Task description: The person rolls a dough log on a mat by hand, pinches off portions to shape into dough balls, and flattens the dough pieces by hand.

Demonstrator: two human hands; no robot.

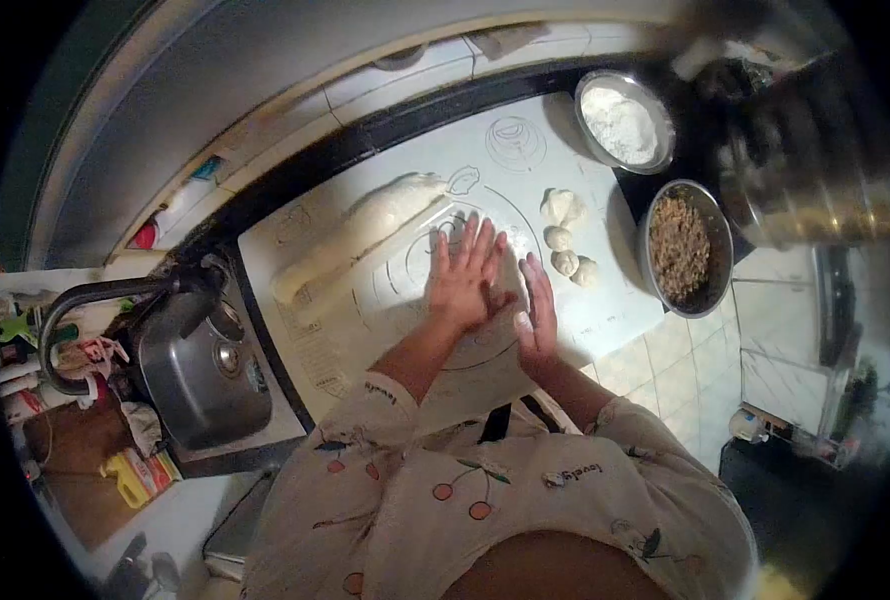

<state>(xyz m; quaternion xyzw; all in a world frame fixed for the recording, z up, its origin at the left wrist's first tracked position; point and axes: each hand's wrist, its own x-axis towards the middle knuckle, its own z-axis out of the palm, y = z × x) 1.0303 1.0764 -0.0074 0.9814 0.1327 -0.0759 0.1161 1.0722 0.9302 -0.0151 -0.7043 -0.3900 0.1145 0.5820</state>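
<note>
"lovely" on the shirt (575, 500), fine print on the white mat (605, 305) too small to read

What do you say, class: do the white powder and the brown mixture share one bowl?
No, the white powder lies in a metal bowl and the brown mixture in a separate bowl.

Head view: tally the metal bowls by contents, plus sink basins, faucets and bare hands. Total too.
Bowl of white powder: 1
Bowl of brown crumbly mix: 1
Sink basin: 1
Black faucet: 1
Bare hands: 2 (left hand, right hand)
Total: 6
</note>
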